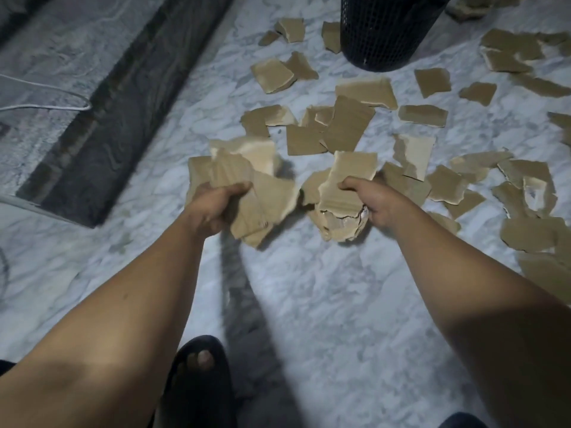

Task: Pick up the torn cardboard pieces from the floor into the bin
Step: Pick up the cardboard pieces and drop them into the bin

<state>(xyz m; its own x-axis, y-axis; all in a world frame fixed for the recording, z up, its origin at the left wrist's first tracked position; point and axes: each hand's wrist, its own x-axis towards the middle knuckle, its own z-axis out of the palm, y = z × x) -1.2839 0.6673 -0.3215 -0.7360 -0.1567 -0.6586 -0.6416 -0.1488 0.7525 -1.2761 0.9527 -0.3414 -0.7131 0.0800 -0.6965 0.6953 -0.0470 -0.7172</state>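
My left hand (213, 205) grips a stack of brown torn cardboard pieces (244, 177) held above the floor. My right hand (370, 202) grips another bunch of cardboard pieces (343, 193), fanned up and down from the fist. Many more torn pieces (346, 125) lie scattered over the white marble floor ahead and to the right. The black mesh bin (386, 32) stands upright at the top of the view, beyond both hands; its rim is cut off by the frame edge.
A dark stone strip (117, 112) runs diagonally on the left, with a white cable (61, 94) beyond it. My foot in a black sandal (197, 366) stands at the bottom. More cardboard pieces (525, 223) crowd the right edge.
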